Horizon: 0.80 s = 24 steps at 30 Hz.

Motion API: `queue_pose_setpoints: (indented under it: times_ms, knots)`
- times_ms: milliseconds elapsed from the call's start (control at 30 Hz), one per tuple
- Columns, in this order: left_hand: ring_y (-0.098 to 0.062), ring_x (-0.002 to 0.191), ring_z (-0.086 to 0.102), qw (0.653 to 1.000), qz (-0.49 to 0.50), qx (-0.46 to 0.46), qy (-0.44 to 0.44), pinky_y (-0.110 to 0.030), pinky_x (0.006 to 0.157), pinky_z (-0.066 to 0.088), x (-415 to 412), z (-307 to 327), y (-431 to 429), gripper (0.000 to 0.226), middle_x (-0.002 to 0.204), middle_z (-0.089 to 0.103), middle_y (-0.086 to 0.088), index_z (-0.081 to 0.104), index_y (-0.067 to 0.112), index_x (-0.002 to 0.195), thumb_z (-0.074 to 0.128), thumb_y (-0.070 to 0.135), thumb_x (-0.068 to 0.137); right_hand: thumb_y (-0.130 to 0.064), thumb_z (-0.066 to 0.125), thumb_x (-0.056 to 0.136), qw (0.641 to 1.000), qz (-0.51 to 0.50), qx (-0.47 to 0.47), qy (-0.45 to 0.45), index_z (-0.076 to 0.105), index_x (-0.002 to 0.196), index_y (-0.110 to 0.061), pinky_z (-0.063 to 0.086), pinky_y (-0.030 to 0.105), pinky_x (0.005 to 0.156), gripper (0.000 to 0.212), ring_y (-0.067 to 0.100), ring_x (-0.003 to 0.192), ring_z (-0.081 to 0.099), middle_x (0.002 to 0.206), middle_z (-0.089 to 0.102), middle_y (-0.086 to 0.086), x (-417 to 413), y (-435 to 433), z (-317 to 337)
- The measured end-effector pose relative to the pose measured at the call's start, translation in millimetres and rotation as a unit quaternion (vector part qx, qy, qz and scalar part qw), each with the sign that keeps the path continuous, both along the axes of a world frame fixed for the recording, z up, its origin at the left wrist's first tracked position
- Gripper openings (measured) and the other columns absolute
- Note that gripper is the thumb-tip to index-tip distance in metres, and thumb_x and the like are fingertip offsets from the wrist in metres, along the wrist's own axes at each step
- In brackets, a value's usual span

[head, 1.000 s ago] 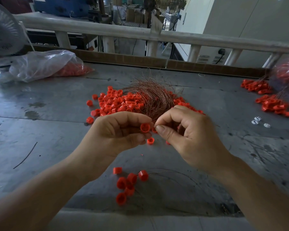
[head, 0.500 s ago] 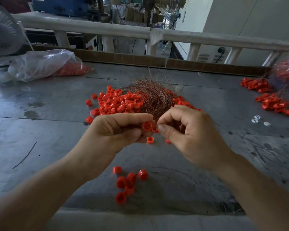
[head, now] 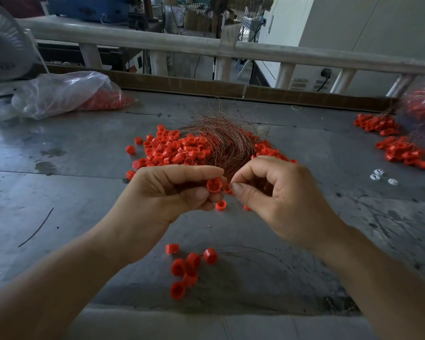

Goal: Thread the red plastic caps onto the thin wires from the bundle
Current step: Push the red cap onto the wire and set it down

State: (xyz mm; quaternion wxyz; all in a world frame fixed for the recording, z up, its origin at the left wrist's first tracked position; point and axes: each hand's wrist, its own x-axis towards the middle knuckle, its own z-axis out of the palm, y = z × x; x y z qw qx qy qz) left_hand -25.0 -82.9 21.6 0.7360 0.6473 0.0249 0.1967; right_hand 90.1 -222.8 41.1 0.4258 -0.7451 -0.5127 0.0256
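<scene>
Red cap pinched by left fingers — second cap by right fingers; bundle half-hidden.

A factory workshop is showing; a scuffed metal table is carrying heaps of red caps; a bagful is lying at ten o'clock; a blue machine is standing beyond the railing at eleven.

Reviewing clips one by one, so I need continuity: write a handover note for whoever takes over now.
Hands: left hand pinches a red cap; right hand pinches a second cap beside it, wire too thin to see.
The wire bundle lies on the loose cap pile behind the hands.
Done: threaded caps near the table edge, more bunches far right.
Left: most of the pile.
</scene>
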Motion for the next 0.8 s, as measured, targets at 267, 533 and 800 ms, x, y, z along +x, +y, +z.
queue_pose_setpoints:
  times_ms: [267, 533, 800]
  knots:
    - [-0.014, 0.075, 0.069, 0.997, -0.066, -0.030, -0.032, -0.018, 0.064, 0.053, -0.8, -0.7, 0.5, 0.027, 0.084, 0.073, -0.006, 0.076, 0.017, 0.087, 0.075, 0.022, 0.060, -0.017, 0.067, 0.080, 0.990, 0.051, -0.022, 0.129, 0.066, 0.071, -0.020, 0.039, 0.026, 0.046, 0.010, 0.007, 0.048, 0.047, 0.056, 0.060, -0.008, -3.3, 1.9, -2.5]
    - [-0.014, 0.076, 0.069, 0.995, -0.077, -0.053, -0.028, -0.019, 0.065, 0.054, 0.7, -2.1, -0.6, 0.026, 0.087, 0.072, -0.009, 0.075, 0.015, 0.087, 0.075, 0.020, 0.062, -0.014, 0.068, 0.078, 0.984, 0.059, -0.030, 0.168, 0.067, 0.066, -0.024, 0.040, 0.036, 0.049, 0.016, 0.012, 0.053, 0.046, 0.056, 0.058, -0.005, -0.4, 2.9, -4.6]
    - [-0.015, 0.073, 0.070, 0.993, -0.072, -0.095, 0.007, -0.019, 0.063, 0.055, 4.2, -3.0, -0.8, 0.022, 0.080, 0.073, -0.008, 0.075, 0.014, 0.081, 0.066, 0.011, 0.061, -0.029, 0.066, 0.080, 0.993, -0.015, -0.078, 0.084, 0.068, 0.076, -0.028, 0.049, 0.018, 0.058, 0.005, 0.001, 0.059, 0.060, 0.063, 0.066, -0.013, 22.0, -2.7, -4.6]
